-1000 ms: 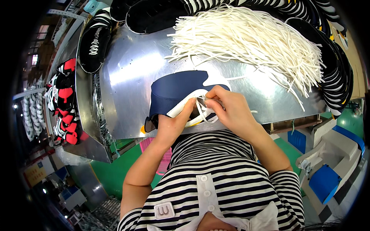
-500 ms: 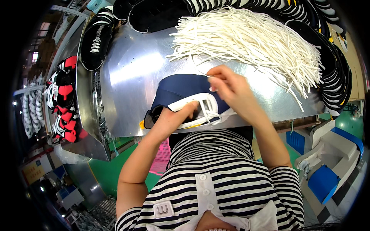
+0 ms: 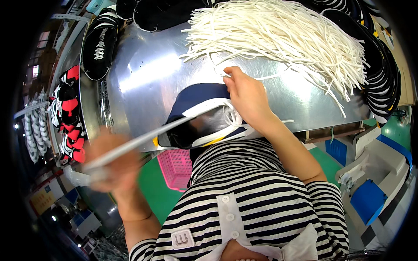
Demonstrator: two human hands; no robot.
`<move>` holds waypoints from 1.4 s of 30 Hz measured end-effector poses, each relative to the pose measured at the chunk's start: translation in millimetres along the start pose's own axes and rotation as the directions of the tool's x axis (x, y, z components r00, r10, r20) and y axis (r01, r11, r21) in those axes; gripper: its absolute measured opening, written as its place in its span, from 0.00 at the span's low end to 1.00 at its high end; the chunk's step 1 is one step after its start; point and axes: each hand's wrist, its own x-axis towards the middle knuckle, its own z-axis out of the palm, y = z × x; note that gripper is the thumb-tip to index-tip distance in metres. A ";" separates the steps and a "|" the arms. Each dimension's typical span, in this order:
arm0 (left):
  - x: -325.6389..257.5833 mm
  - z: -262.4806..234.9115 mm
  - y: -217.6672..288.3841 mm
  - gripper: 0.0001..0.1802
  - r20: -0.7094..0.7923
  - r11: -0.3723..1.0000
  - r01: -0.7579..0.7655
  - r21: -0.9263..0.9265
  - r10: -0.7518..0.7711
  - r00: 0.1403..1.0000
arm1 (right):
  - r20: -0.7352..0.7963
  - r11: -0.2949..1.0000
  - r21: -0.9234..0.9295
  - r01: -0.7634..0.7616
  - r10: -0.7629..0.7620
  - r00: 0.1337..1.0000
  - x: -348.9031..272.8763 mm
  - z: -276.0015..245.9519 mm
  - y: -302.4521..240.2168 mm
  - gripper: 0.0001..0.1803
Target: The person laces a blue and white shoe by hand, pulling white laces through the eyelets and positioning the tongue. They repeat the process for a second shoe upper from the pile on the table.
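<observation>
A navy shoe upper (image 3: pixel 196 94) with white eyelet trim lies on the metal table's near edge, its black opening toward the left. White lace (image 3: pixel 233 115) loops through the eyelets. From there a shoelace (image 3: pixel 167 127) stretches taut and slanting down to the left, into my left hand (image 3: pixel 114 162). That hand is blurred by motion but is closed around the lace, out past the table edge. My right hand (image 3: pixel 249 95) rests over the upper's far right edge, thumb and forefinger pinched on a thin white lace end; its other fingers are curled and partly hidden.
Beyond the upper lies a large pile of white laces (image 3: pixel 274 37). Black shoe uppers (image 3: pixel 101 54) line the table's far left, with stacked striped ones (image 3: pixel 379 82) at right. Red-and-black uppers (image 3: pixel 72 113) hang at left. Below the edge is a pink basket (image 3: pixel 176 167).
My left hand has come out of the shoe upper and swung left, drawing the shoelace out long. My right hand has shifted slightly left and away from me.
</observation>
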 end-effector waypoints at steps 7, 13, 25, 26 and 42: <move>-11.2 -32.8 -45.5 0.08 0.243 0.283 -0.256 0.924 0.081 0.967 | -0.067 0.995 0.093 -0.038 0.045 0.997 6.1 5.2 -1.3 0.12; -13.8 -27.6 -113.6 0.07 0.307 -0.202 -0.277 0.939 0.130 0.943 | -0.074 0.814 0.579 0.041 0.003 0.997 -17.1 -13.9 -2.4 0.13; -1.1 -24.7 -107.4 0.18 0.058 0.102 -0.060 0.993 0.021 0.998 | 0.223 0.984 -0.094 0.150 -0.126 0.967 -11.4 -24.6 -27.7 0.09; 0.5 -30.4 -110.5 0.29 0.071 0.066 -0.074 0.995 0.043 0.997 | 0.193 0.977 -0.104 0.186 -0.164 0.967 -9.0 -23.8 -26.5 0.09; 31.7 -31.8 -161.3 0.47 0.070 -0.380 0.028 0.924 0.240 0.968 | 0.349 0.970 0.233 -0.066 -0.020 0.937 -15.2 -26.6 -4.6 0.09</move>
